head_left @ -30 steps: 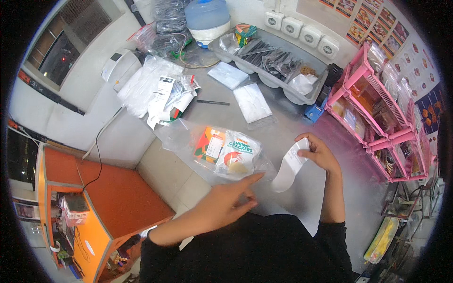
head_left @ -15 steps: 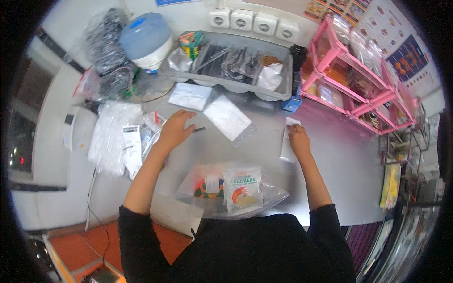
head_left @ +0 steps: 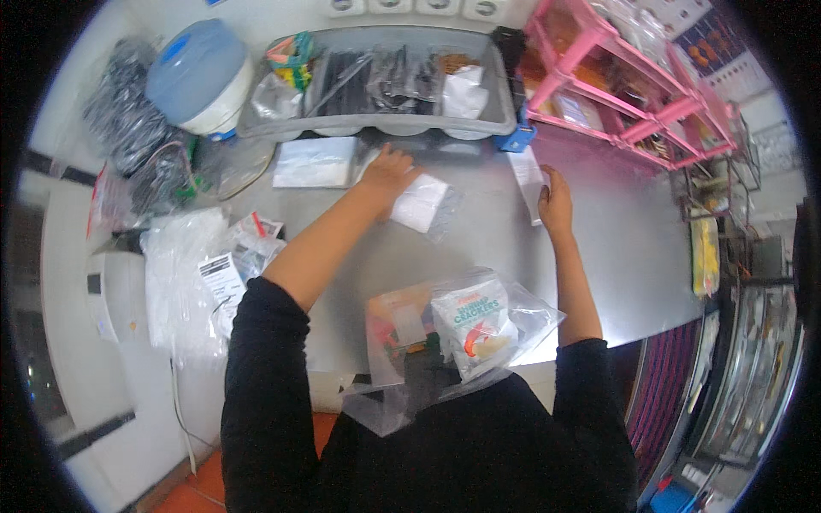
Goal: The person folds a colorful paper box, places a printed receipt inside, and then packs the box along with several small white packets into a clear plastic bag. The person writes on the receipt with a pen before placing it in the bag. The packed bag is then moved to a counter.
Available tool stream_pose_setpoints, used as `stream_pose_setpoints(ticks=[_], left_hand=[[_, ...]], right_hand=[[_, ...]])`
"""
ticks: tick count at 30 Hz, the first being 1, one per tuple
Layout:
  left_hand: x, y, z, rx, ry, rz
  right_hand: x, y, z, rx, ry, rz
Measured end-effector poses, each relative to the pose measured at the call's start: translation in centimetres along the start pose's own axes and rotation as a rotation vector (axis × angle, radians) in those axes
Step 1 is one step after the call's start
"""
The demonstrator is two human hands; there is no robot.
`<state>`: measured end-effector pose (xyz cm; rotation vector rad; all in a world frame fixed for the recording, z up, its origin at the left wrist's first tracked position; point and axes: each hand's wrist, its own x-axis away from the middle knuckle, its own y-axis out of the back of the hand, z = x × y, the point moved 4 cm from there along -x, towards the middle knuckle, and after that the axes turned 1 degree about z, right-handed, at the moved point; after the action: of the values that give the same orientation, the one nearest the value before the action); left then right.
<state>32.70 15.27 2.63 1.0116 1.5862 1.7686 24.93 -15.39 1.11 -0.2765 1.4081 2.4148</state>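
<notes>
A long grey tray [head_left: 505, 103] with rounded corners sits at the far edge of the grey table [head_left: 479, 248], filled with dark bagged items, a crumpled white bag and a colourful packet at its left end; their contents are too small to make out. Left of it stands a round blue-lidded container [head_left: 198, 77], and to the right a pink wire rack [head_left: 633, 94] holds small packets. The left hand [head_left: 386, 169] lies flat, fingers spread, pressing on the edge of a clear plastic bag holding a white square pad [head_left: 421, 203], just in front of the tray. The right hand [head_left: 554, 201] rests on a narrow white paper strip [head_left: 528, 175], probably pinning it to the table rather than gripping it. Near the body, a glossy clear bag [head_left: 466, 329] holds a snack packet and an orange item, its lower part hidden by the dark sleeves. A heap of crinkled clear bags [head_left: 184, 274] lies at the left.
</notes>
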Motion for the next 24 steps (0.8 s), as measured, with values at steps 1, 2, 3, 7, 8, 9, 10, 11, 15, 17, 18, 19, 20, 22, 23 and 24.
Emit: stream_pose_setpoints(ticks=[1,2,3,7,8,9,10,11,15,17,18,19,20,22,23,24], left_hand=[[-0.1,0.3,0.1,0.045,0.016,0.055],[0.1,0.7,0.0,0.097,0.015,0.08],[0.3,1.3,0.0,0.109,0.029,0.046],[3.7,3.5,2.7,0.142,0.008,-0.172],[4.5,3.4,3.8,0.106,0.036,-0.135],[5.2,3.5,5.1,0.057,0.078,-0.119],[5.9,3.4,6.1,-0.016,0.115,-0.089],[6.5,3.5,7.1,-0.099,0.167,-0.059],[8.0,5.7,7.4,-0.068,0.285,-0.03],[9.6,8.9,5.6,0.121,0.244,-0.247],[11.2,10.8,4.3,0.201,0.206,-0.388],[13.0,12.4,3.1,0.266,0.236,-0.472],[15.4,13.8,1.8,0.264,0.306,-0.579],[21.7,16.3,-1.2,0.183,0.41,-0.835],[25.5,16.6,-2.3,0.26,0.596,-0.925],[29.2,16.4,-3.7,0.301,0.729,-1.047]], right_hand=[[1.1,0.4,-0.7,-0.023,-0.056,-0.066],[2.4,0.9,-1.6,-0.047,-0.124,-0.151],[3.4,1.1,-2.2,-0.046,-0.124,-0.18],[6.1,1.0,-3.7,-0.065,-0.133,-0.238],[6.3,1.0,-3.8,-0.1,-0.124,-0.24],[6.3,0.8,-3.7,-0.132,-0.096,-0.223],[6.2,0.9,-3.5,-0.11,-0.074,-0.245],[6.1,0.8,-3.7,-0.109,-0.126,-0.247],[5.9,0.8,-4.0,-0.115,-0.141,-0.266],[6.1,0.6,-4.7,-0.182,-0.151,-0.238],[6.2,0.6,-4.8,-0.104,-0.071,-0.25],[6.3,0.4,-5.5,-0.224,-0.128,-0.236],[6.3,0.3,-6.0,-0.209,-0.142,-0.226],[6.3,0.2,-6.7,-0.235,-0.117,-0.221],[6.5,0.3,-7.2,-0.268,-0.145,-0.189],[6.3,-0.1,-7.5,-0.343,-0.166,-0.144]])
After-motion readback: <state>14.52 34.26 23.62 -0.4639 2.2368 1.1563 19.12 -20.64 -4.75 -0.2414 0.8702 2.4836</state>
